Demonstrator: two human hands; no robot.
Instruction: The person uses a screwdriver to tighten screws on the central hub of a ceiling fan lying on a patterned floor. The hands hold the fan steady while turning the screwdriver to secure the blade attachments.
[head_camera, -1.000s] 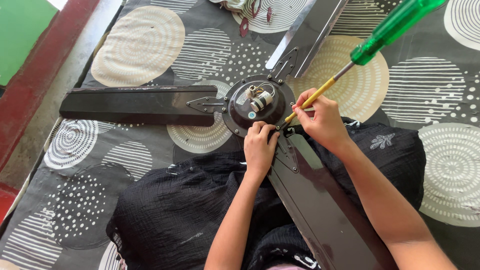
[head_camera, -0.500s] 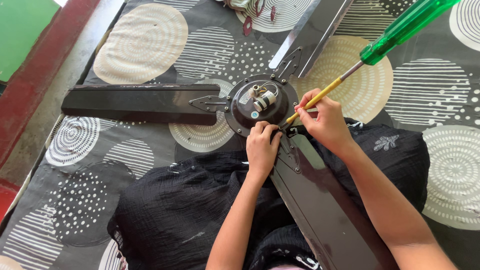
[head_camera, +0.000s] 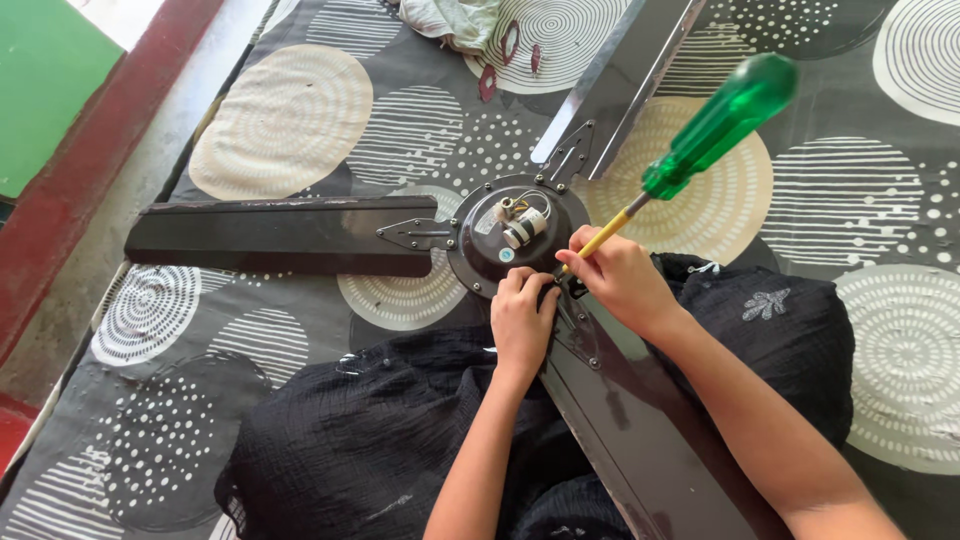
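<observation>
Right hand (head_camera: 618, 280) grips screwdriver (head_camera: 690, 160); left hand (head_camera: 522, 318) steadies fan hub (head_camera: 515, 235).

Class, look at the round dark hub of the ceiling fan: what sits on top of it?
On the hub sit a small white cylindrical part and wires. The left hand and right hand cover its near rim, hiding the screwdriver tip.

- You sit on a dark sheet (head_camera: 300, 130) printed with pale circles.
- A crumpled cloth (head_camera: 450, 20) lies at your far edge.
- A green board (head_camera: 45, 90) sits left.
</observation>
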